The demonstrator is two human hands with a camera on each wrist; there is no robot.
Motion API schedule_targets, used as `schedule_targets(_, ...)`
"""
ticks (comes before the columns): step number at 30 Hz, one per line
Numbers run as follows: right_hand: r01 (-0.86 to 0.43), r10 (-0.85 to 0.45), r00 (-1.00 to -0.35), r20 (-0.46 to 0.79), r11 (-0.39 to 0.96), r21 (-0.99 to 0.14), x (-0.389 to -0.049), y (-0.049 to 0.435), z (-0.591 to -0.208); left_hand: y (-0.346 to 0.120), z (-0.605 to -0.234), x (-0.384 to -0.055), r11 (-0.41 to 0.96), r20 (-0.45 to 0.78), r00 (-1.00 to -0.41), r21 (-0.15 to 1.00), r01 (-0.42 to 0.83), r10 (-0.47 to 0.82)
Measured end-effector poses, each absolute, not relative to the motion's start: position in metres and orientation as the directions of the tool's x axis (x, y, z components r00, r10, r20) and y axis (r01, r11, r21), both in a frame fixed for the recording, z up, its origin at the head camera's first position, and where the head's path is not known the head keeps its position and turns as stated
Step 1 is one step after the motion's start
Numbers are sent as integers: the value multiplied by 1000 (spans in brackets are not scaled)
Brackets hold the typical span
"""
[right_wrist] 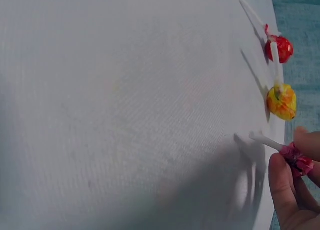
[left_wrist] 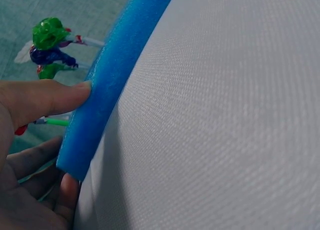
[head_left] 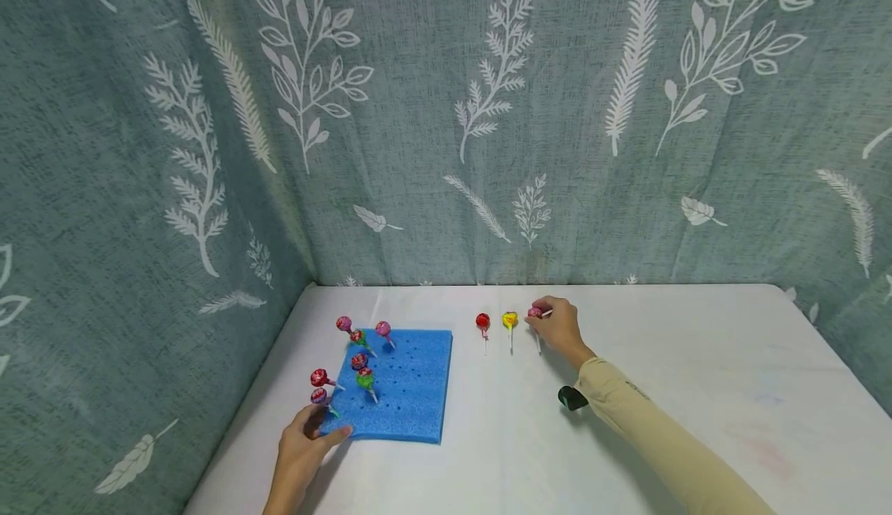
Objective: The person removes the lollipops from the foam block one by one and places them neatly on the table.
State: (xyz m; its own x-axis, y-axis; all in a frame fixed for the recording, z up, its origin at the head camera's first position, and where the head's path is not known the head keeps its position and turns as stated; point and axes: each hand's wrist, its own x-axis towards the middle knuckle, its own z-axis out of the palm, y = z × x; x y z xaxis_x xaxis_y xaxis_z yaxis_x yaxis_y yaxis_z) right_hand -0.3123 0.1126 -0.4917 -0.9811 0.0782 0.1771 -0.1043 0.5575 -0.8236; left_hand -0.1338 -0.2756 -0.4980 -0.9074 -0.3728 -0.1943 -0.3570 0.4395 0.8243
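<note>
Your left hand (head_left: 307,439) is at the near left corner of the blue foam board (head_left: 418,383), thumb against its near edge and fingers curled at its left side, so the corner sits in your grip. Your right hand (head_left: 557,325) pinches the pink lollipop (right_wrist: 299,162) between thumb and fingers at the far side of the white table (head_left: 697,391), its white stick pointing out from your fingertips toward the near side. Just left of it lies the yellow lollipop (head_left: 510,319), and left of that the red lollipop (head_left: 482,320), both with their sticks toward you and well apart from the board to their left. Seven more wrapped lollipops (head_left: 365,379) stand in the left part of the board, with small dark holes visible across the foam. A beige sleeve (head_left: 641,414) covers your right forearm; beyond the table hangs a grey-green leaf-print curtain (head_left: 418,112).
</note>
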Motion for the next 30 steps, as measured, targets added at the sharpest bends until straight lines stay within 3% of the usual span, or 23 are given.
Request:
schedule_targets(10, -106, 67, -980, 186, 616, -780, -314, 115, -499, -273, -498, -133, 442, -196, -903, 819, -366, -383)
schedule_targets(30, -36, 93, -989, 118, 612, -790, -315, 111, -503, -275, -498, -133, 469, -177, -907, 809, -355, -382)
